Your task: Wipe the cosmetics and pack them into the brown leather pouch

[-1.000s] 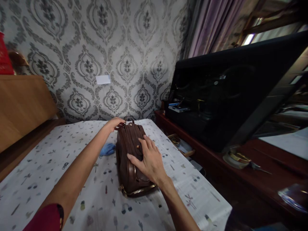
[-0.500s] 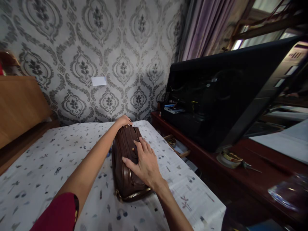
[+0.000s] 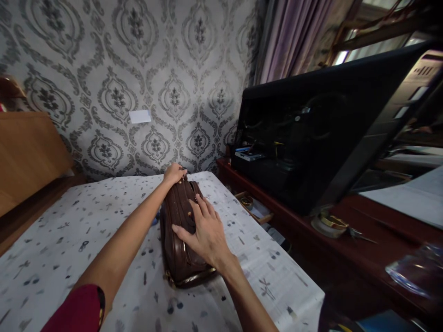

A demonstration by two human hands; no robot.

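Note:
A dark brown leather bag with brass-coloured zippers lies on a white patterned cloth. At its far end, my left hand has its fingers closed round a part of the bag, near the top zipper; the exact part it grips is mostly hidden. My right hand rests over the bag's near upper side, fingers stretched and thumb spread apart. A small stud shows on the bag just by the right fingers. Something small and blue peeks out at the bag's left side.
To the right, a dark red desk carries a large black screen, a roll of tape and clear plastic wrapping. A small open drawer juts beside the cloth. On the left stands a wooden headboard.
My left hand has shifted slightly left and up at the bag's far end, and a dark loop shows there. My right hand has barely moved. The view has shifted slightly.

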